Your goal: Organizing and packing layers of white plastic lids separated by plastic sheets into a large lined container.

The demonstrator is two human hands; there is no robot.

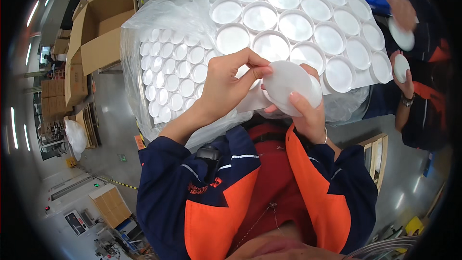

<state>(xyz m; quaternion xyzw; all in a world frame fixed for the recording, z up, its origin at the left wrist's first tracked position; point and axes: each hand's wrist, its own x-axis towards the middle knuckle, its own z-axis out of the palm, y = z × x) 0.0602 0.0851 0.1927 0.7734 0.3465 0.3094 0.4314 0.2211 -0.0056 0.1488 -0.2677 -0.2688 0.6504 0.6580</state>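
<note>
Fiddling with a lid

I'm cupping a round white plastic lid (292, 88) in my right hand (308, 115) while my left hand (226, 84) is pinching its rim, steadying it.

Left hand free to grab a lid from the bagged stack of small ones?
Probably not yet: the left hand is pinching the white disc that the right hand holds. The bagged small lids sit just beyond it, under clear plastic.
</note>
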